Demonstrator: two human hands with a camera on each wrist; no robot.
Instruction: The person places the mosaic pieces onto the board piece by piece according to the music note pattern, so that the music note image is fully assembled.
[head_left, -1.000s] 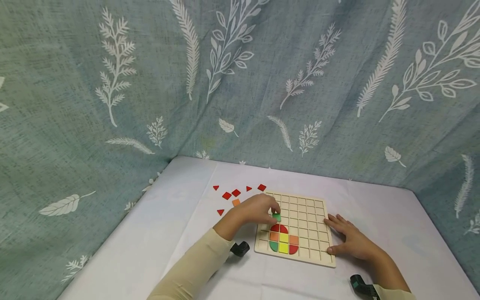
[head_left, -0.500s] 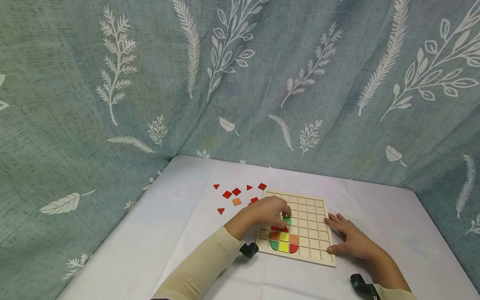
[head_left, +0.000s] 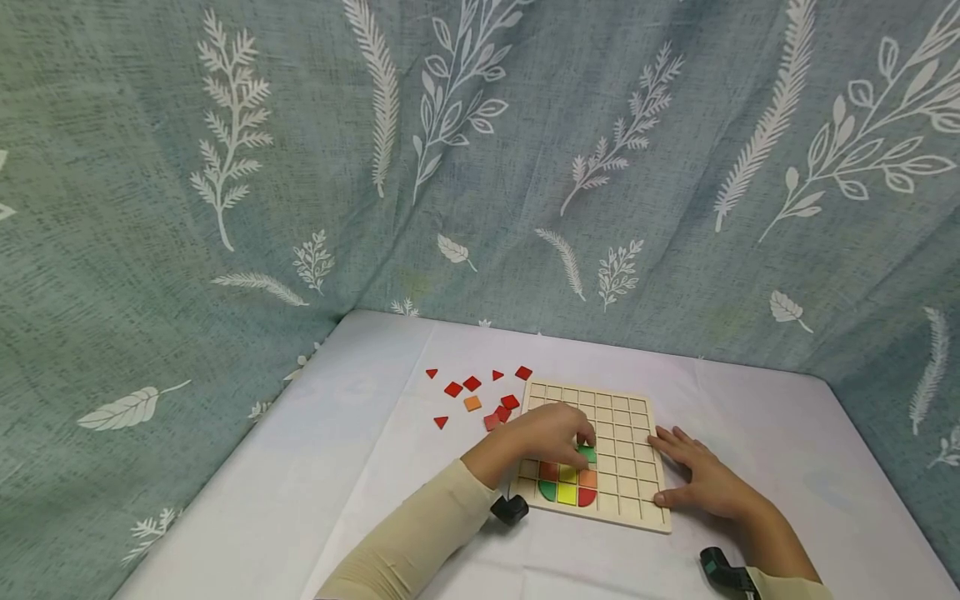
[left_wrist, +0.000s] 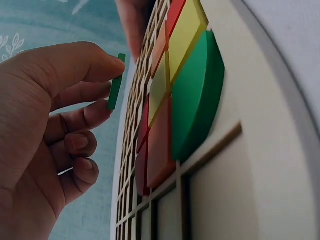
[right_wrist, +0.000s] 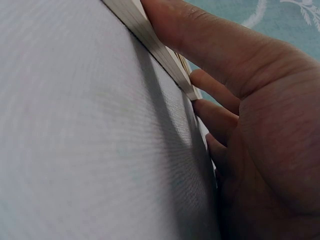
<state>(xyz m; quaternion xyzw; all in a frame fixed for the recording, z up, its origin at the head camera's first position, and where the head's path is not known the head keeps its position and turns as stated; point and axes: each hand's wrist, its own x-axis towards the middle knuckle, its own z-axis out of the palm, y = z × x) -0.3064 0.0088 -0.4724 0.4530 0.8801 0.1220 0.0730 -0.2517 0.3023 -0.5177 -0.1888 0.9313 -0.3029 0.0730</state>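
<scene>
1. Your green piece (left_wrist: 117,82) is pinched between the thumb and fingertips of your left hand (head_left: 557,433); it looks held just off the board, and its outline is too covered to name
2. Over the last second that piece has shifted right and nearer to you, from the far side of the two dark red pieces (left_wrist: 143,125) to about the spot beside them, just beyond the right-hand orange piece (head_left: 587,479)
3. For the work in hand, I judge that this brings you close over a cell, with the piece not yet seated in it
4. Around it on the wooden board (head_left: 626,454), the set pieces keep their places: nearest you a green curved piece (head_left: 547,491), a yellow piece (head_left: 567,494) and a red curved piece (head_left: 587,497), with orange, yellow and orange in the next row
5. Your right hand (head_left: 705,479) has not moved; it lies with fingers extended, touching the board's right edge, and I judge that this steadies it
6. Beyond the board's left side, your forearm's shift has uncovered more loose red squares (head_left: 492,422), which lie near the orange square (head_left: 472,403) and the red triangles (head_left: 441,422)
7. Under everything is the white cloth (head_left: 382,483), and the leafy curtain (head_left: 517,208) hangs behind
</scene>
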